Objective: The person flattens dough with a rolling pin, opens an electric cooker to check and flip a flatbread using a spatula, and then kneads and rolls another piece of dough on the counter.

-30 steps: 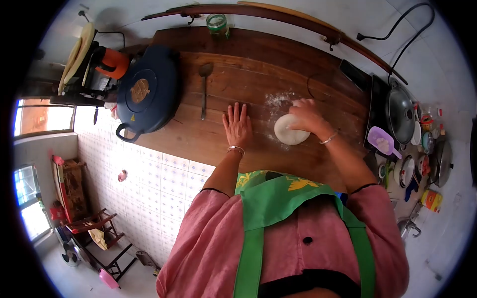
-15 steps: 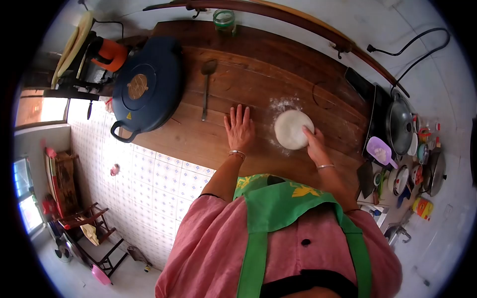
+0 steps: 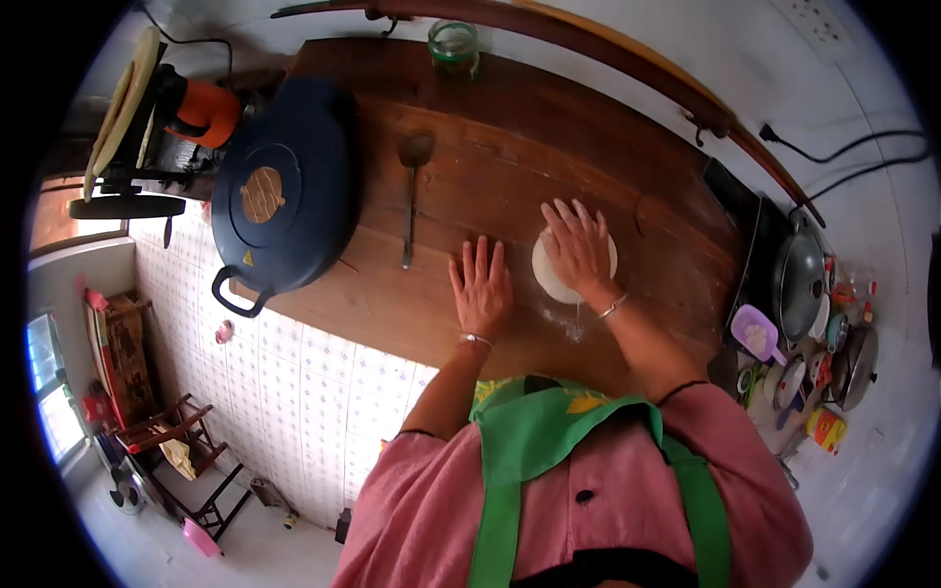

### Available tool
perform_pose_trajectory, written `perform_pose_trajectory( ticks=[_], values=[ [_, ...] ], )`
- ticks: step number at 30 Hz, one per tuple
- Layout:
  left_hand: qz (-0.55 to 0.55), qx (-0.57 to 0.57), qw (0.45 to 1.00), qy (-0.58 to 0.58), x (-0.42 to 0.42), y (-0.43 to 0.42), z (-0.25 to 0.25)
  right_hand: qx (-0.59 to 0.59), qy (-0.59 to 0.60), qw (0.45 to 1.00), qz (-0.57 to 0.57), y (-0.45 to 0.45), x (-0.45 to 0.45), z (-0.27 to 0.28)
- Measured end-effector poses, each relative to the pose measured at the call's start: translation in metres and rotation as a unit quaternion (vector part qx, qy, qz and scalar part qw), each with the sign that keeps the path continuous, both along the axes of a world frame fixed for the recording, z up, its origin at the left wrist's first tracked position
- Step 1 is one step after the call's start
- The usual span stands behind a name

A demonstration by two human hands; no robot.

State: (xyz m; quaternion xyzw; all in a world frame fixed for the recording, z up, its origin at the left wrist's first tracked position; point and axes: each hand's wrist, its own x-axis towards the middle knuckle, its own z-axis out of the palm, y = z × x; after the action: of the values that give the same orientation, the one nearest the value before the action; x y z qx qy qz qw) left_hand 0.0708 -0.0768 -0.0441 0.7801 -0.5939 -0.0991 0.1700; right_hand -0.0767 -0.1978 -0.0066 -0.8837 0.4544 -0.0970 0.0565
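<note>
A flat round of white dough [image 3: 549, 278] lies on the wooden table [image 3: 382, 318], with loose flour [image 3: 576, 325] by its near edge. On top of the dough rests my right hand [image 3: 580, 251], fingers stretched out, covering much of its upper right part. My left hand [image 3: 483, 294] is spread on the bare wood to the left of the dough, apart from it and holding nothing. A long-handled spatula [image 3: 410, 196] lies up and to the left of that hand.
At left sits a dark blue electric griddle [image 3: 304, 211] with its lid down. A glass jar [image 3: 454, 49] stands at the back. On the right are a lidded pan [image 3: 799, 279], a purple scoop [image 3: 755, 333] with white powder, and several bowls and lids.
My right hand has gone from gripping the dough's right edge to lying flat on top of it. My left hand stays on the table. The view has shifted slightly.
</note>
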Motion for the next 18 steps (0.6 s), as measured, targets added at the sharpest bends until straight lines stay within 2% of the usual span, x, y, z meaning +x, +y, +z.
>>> perform_pose_trajectory(
  ticks=[3, 8, 10, 14, 16, 17, 18],
  values=[
    [0.001, 0.007, 1.0, 0.01, -0.002, 0.005, 0.001, 0.008, 0.006, 1.0, 0.002, 0.001, 0.001, -0.001],
    [-0.001, -0.022, 1.0, 0.008, -0.003, 0.004, 0.009, -0.05, 0.011, 0.999, -0.009, -0.001, -0.001, 0.003],
    [0.0, -0.018, 1.0, 0.007, -0.001, 0.003, 0.008, 0.102, 0.018, 0.995, -0.013, -0.001, -0.012, 0.011],
    [-0.001, -0.025, 1.0, 0.006, -0.002, 0.004, 0.003, 0.133, 0.016, 0.991, -0.03, 0.012, -0.076, 0.004],
    [0.001, -0.027, 1.0, -0.006, -0.001, 0.004, 0.001, 0.171, -0.031, 0.976, -0.135, 0.028, -0.101, -0.004],
    [0.001, -0.026, 1.0, -0.004, -0.002, 0.004, -0.001, 0.172, -0.028, 0.975, -0.135, 0.03, -0.104, -0.006],
    [0.002, -0.027, 1.0, -0.008, -0.002, 0.005, -0.001, 0.083, -0.027, 0.992, -0.088, 0.033, -0.1, 0.004]
  ],
)
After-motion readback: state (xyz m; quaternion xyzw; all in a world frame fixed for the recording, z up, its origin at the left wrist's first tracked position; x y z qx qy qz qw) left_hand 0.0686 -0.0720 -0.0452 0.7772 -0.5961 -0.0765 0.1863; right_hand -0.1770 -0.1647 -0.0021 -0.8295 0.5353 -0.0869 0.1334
